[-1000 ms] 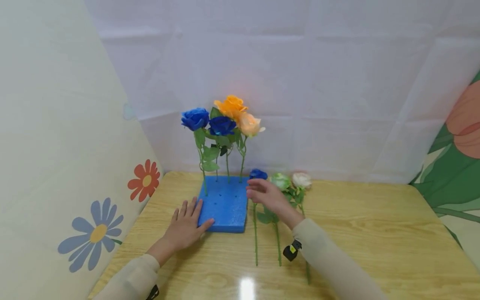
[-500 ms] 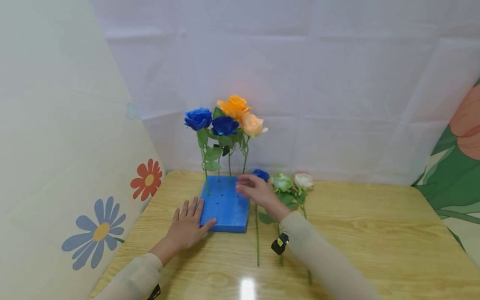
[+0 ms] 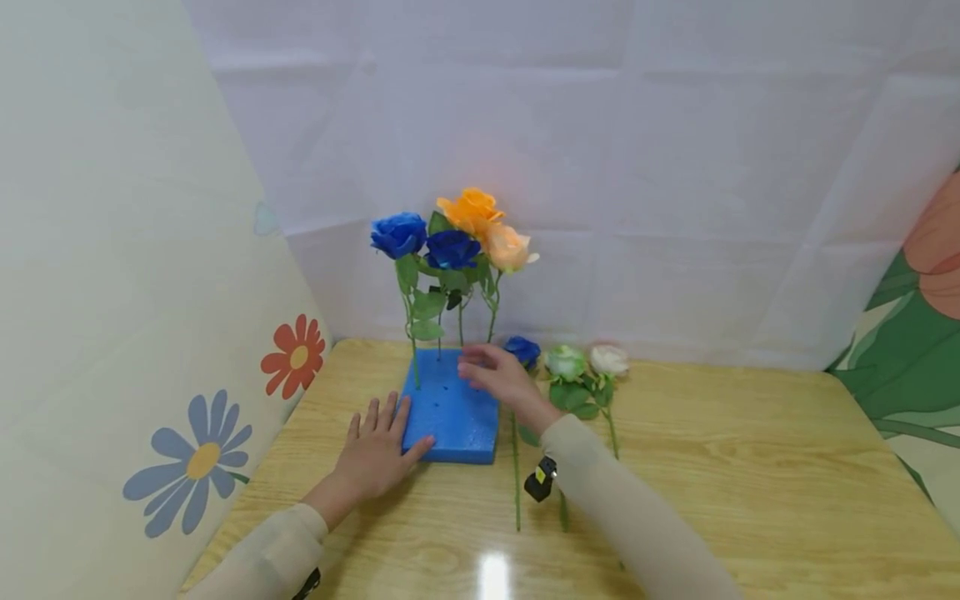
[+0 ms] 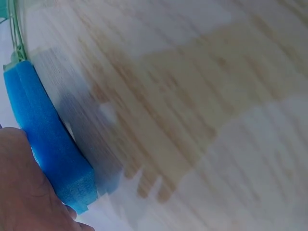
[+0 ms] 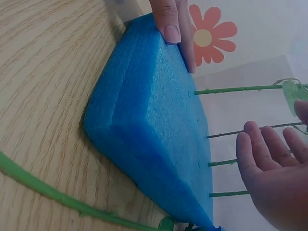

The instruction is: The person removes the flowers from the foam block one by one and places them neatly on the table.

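A blue foam block (image 3: 453, 429) lies on the table with artificial roses standing upright in it: a blue rose (image 3: 398, 235), a darker blue rose (image 3: 453, 249), an orange rose (image 3: 472, 210) and a peach rose (image 3: 508, 247). My left hand (image 3: 372, 460) rests with spread fingers against the block's left front side, its thumb at the front top edge. Above the block's right rear part is my right hand (image 3: 504, 383), holding nothing. In the right wrist view its fingers (image 5: 262, 149) are loosely extended beside the green stems (image 5: 236, 91).
Right of the block, a blue rose (image 3: 522, 352), a pale green rose (image 3: 566, 362) and a white rose (image 3: 609, 360) lie on the wooden table (image 3: 750, 467), stems toward the front. A pale cloth (image 3: 712, 208) hangs behind. Small holes dot the block's top.
My right hand has moved left from the block's right edge to over its rear part. My left hand stays on the block, and the roses stand as before.
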{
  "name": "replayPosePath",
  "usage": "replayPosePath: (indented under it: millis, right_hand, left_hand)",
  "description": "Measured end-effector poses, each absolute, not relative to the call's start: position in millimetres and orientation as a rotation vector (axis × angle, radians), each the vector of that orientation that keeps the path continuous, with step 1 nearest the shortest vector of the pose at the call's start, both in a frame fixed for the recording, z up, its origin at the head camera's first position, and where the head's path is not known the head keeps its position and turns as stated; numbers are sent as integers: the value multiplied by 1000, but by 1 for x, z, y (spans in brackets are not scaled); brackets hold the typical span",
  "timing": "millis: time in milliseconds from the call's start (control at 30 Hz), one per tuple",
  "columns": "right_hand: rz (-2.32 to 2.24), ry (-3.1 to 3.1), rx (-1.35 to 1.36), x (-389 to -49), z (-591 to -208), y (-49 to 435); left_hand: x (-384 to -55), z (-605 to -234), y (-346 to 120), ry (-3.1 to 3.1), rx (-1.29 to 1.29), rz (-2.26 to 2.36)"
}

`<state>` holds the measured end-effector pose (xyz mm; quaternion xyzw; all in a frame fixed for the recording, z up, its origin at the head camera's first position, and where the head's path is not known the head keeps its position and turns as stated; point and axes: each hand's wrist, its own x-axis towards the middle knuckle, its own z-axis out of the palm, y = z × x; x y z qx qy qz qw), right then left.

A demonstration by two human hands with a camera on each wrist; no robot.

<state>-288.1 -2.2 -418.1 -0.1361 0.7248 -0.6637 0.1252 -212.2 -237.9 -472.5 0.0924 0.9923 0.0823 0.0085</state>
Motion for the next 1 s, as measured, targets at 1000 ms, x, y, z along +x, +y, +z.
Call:
replayPosePath:
  millis: [1000]
  right_hand:
    - [-1879, 2097, -439, -316, -430, -52]
  left_hand:
    - [-211, -471, -238, 3121, 347, 210]
